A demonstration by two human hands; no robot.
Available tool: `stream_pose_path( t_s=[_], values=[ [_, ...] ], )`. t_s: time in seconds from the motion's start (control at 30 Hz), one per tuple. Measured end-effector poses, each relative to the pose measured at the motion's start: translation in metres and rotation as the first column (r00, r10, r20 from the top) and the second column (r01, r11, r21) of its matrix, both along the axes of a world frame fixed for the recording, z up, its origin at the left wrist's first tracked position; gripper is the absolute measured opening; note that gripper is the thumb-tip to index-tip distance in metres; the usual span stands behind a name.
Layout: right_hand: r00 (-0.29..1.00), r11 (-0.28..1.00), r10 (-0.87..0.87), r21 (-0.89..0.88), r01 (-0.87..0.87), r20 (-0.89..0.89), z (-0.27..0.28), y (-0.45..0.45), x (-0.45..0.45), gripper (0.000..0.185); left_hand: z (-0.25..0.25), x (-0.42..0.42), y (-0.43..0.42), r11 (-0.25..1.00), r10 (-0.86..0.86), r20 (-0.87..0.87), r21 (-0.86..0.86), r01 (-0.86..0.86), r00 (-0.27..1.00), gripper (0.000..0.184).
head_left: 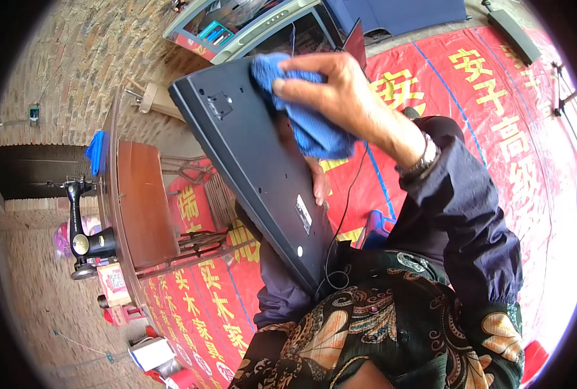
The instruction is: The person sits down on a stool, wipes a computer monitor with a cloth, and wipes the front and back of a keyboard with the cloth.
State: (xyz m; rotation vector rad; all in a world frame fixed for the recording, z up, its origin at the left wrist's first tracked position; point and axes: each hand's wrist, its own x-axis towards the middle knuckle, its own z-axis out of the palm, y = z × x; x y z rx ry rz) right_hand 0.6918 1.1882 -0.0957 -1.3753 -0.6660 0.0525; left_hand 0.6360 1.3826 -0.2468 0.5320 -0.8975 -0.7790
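Note:
A black keyboard (262, 152) is tilted up in front of my body, its underside facing me, with a white label and a small round sticker on it. My right hand (330, 87) pinches a blue cloth (317, 126) between thumb and fingers. The cloth lies against the keyboard's upper right edge. My left hand (319, 183) grips the keyboard's right edge from behind; only some fingers show, the rest being hidden by the keyboard. A thin black cable (350, 220) loops beside its lower end.
On the left stands a wooden sewing table (142, 204) with a black sewing machine (84, 236). Red sheeting (431, 84) with yellow characters covers the floor. A glass-fronted cabinet (272, 32) and blue-covered furniture (405, 16) are at the top.

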Motion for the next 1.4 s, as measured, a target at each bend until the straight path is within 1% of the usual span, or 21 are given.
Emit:
stream_pose_path(
  t_s=[0.03,0.1,0.13,0.2,0.23,0.3,0.37,0.47,0.53,0.6,0.67,0.77,0.83,0.9,0.97,1.1,1.13,1.2,1.23,1.3,1.4],
  values=[
    [0.998,0.998,0.056,0.006,-0.056,-0.030,-0.002,-0.002,-0.012,0.033,0.002,0.021,-0.003,0.961,-0.269,0.080,0.088,0.262,0.960,0.064],
    [0.976,0.984,0.178,-0.008,-0.181,-0.128,-0.002,-0.007,-0.038,0.031,0.002,0.007,-0.003,0.928,-0.358,0.094,0.151,0.342,0.929,0.061],
    [0.980,0.983,0.182,-0.004,-0.183,-0.076,-0.012,-0.006,-0.049,0.031,0.001,-0.003,-0.005,0.882,-0.450,0.107,0.212,0.421,0.887,0.058],
    [0.973,0.972,0.229,-0.052,-0.230,-0.015,-0.026,-0.006,-0.075,0.030,0.000,-0.047,-0.011,0.930,-0.294,0.075,0.252,0.267,0.953,0.057],
    [0.974,0.980,0.194,0.029,-0.199,0.118,-0.034,-0.005,-0.089,0.028,0.003,-0.064,-0.007,0.944,-0.211,0.063,0.273,0.187,0.975,0.056],
    [0.933,0.931,0.360,-0.076,-0.358,0.009,-0.027,-0.019,-0.110,0.025,0.001,-0.084,-0.012,0.947,-0.041,0.043,0.319,0.025,0.998,0.054],
    [0.899,0.904,0.422,-0.136,-0.406,0.121,-0.024,-0.024,-0.118,0.029,-0.002,-0.096,-0.019,0.920,0.128,0.035,0.370,-0.132,0.991,0.053],
    [0.945,0.960,0.276,-0.011,-0.279,0.175,-0.009,-0.017,-0.103,0.025,-0.002,-0.088,-0.014,0.825,0.373,0.031,0.446,-0.347,0.927,0.051],
    [0.959,0.981,0.188,0.015,-0.195,0.210,0.019,-0.011,-0.079,0.025,0.001,-0.035,0.006,0.731,0.523,0.036,0.496,-0.470,0.852,0.049],
    [0.961,0.982,0.185,-0.005,-0.188,0.207,0.032,-0.005,-0.069,0.026,-0.007,-0.052,-0.013,0.617,0.652,0.052,0.543,-0.570,0.756,0.048],
    [0.908,0.986,0.084,0.095,-0.134,0.410,0.033,0.000,-0.070,0.026,-0.009,-0.073,-0.019,0.484,0.766,0.076,0.586,-0.650,0.638,0.046],
    [0.887,0.963,0.247,0.003,-0.269,0.391,-0.003,-0.006,-0.095,0.024,0.006,-0.096,0.006,0.254,0.894,0.136,0.630,-0.734,0.427,0.044],
    [0.833,0.898,0.435,-0.230,-0.375,0.341,-0.023,-0.022,-0.108,0.027,0.001,-0.120,-0.012,0.096,0.943,0.183,0.651,-0.753,0.279,0.043],
    [0.820,0.861,0.496,-0.289,-0.419,0.286,-0.035,-0.035,-0.112,0.028,0.004,-0.126,-0.012,-0.054,0.962,0.235,0.663,-0.746,0.139,0.041],
    [0.802,0.814,0.554,-0.345,-0.467,0.222,-0.039,-0.040,-0.110,0.029,0.000,-0.120,-0.016,-0.015,0.963,0.212,0.652,-0.758,0.164,0.041],
    [0.942,0.964,0.257,-0.122,-0.235,0.214,-0.023,-0.033,-0.070,0.028,-0.010,-0.108,-0.029,0.113,0.962,0.139,0.582,-0.806,0.236,0.040],
    [0.966,0.974,0.225,-0.070,-0.217,0.128,-0.008,-0.030,-0.058,0.031,-0.010,-0.056,-0.014,0.148,0.958,0.121,0.564,-0.813,0.259,0.040],
    [0.968,0.993,0.105,-0.070,-0.091,0.226,0.009,-0.023,-0.038,0.032,-0.014,-0.022,-0.008,0.219,0.948,0.083,0.530,-0.819,0.307,0.039],
    [0.978,0.975,0.205,-0.097,-0.200,0.047,0.023,-0.023,-0.034,0.032,-0.014,-0.023,-0.006,0.253,0.942,0.061,0.514,-0.819,0.329,0.039],
    [0.953,0.999,0.020,0.020,-0.027,0.301,0.019,-0.006,-0.020,0.033,-0.013,0.005,0.006,0.316,0.929,0.019,0.475,-0.821,0.369,0.039],
    [0.974,0.999,0.052,-0.014,-0.050,0.221,0.016,-0.007,-0.024,0.033,-0.009,0.018,0.020,0.399,0.907,-0.036,0.400,-0.825,0.421,0.038]
  ],
)
